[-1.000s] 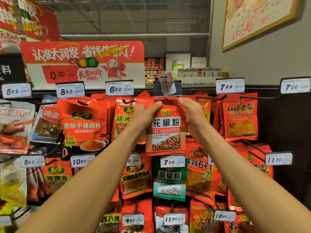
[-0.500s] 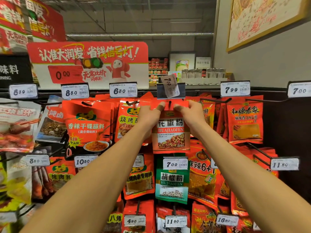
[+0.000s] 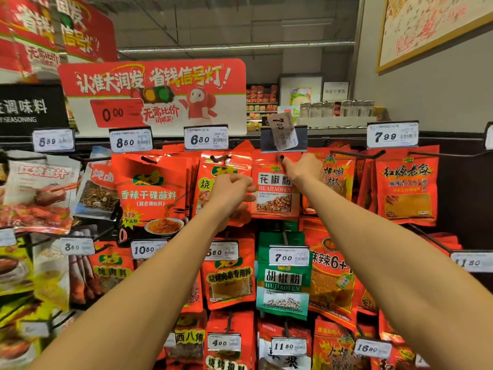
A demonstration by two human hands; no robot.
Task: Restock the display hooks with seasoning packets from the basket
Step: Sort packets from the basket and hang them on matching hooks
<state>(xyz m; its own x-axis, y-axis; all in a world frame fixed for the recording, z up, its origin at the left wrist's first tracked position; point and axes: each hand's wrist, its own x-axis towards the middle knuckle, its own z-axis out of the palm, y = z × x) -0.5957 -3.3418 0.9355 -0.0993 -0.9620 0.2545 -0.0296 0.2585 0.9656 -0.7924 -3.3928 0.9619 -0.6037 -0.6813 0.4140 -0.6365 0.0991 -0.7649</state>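
A wide red and white promotional sign (image 3: 152, 96) with a traffic-light drawing stands above the display. At the far left hangs a black board with white "SEASONING" lettering (image 3: 25, 109). A framed picture with a wooden border (image 3: 426, 25) hangs on the grey wall (image 3: 426, 97) at the upper right. Small glass jars (image 3: 336, 108) stand in a row on a distant shelf.

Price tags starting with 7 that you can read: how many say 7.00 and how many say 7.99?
7.00 tags: 2
7.99 tags: 1
Total: 3
The tag at the right edge is cut off, so it is not counted.
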